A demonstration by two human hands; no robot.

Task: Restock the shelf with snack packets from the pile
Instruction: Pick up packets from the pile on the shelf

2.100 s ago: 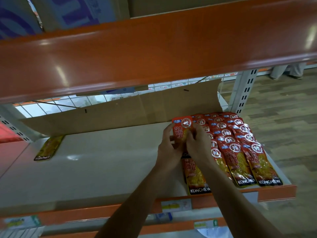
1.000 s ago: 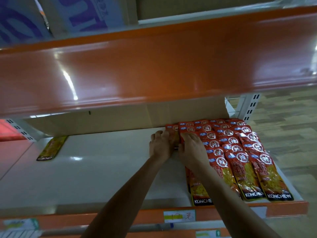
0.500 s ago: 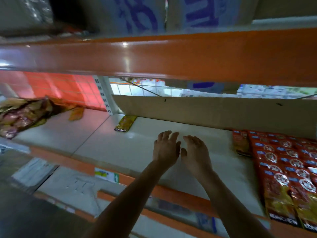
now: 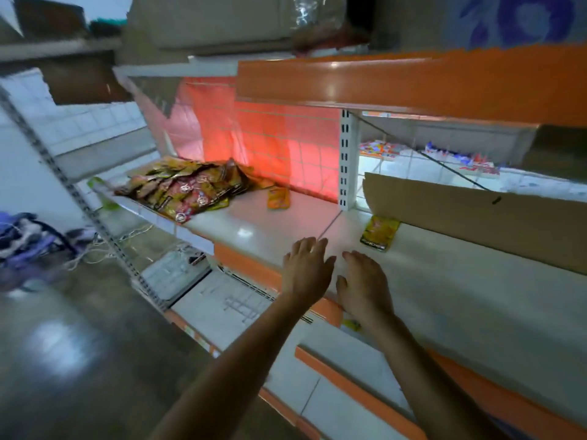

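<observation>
**Empty Hands, Pile Off to the Left**

Both hands are out over the front of the white shelf and hold nothing. The left hand is palm down, with its fingers straight and a little apart. The right hand is just beside it, and its fingers are loose and a little apart too. I cannot tell if they touch the shelf. I think they are flat and empty so they are ready to grab more packets.

The pile of snack packets lies in a messy heap on the left part of the shelf, well apart from the hands. One yellow packet lies flat by the bottom of a cardboard sheet. The sheet stands along the back, maybe to stop packets from slipping behind. Another small packet lies near the pile.
</observation>
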